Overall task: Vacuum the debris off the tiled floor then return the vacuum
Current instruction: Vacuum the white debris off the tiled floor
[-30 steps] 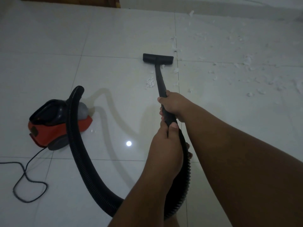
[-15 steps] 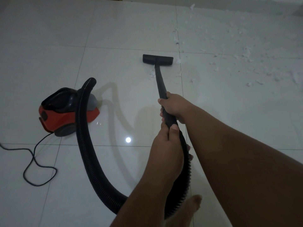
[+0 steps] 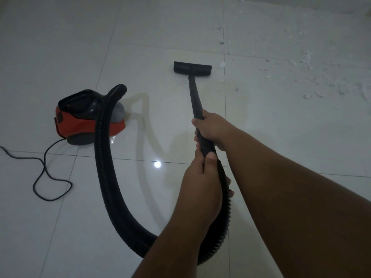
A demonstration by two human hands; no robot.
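Head view, both hands on the vacuum. The right hand point(image 3: 212, 127) grips the black wand point(image 3: 194, 95) approx. mid-length, fingers wrapped round it. The left hand point(image 3: 200, 181) grips the same wand just behind, at its joint w/ the ribbed hose point(image 3: 104, 157), thumb lying along the top. The wand slopes down and away to the flat nozzle point(image 3: 192, 67), which rests on the tiled floor point(image 3: 60, 47) just left of a grout line. The debris point(image 3: 309, 63) is white scraps scattered over the tiles right of and beyond the nozzle, densest at top right; a few bits lie near the nozzle's right end. The hose loops from the left hand toward the viewer, passes under the left forearm, then arcs up-left to the red-and-black vacuum body point(image 3: 84, 119), crossing in front of it & hiding part of its side. The body stands well left of the nozzle. The power cord point(image 3: 44, 171) trails from it in loose curves to the left frame edge. A light reflection point(image 3: 157, 164) shows on the glossy tile betw. hose and hands
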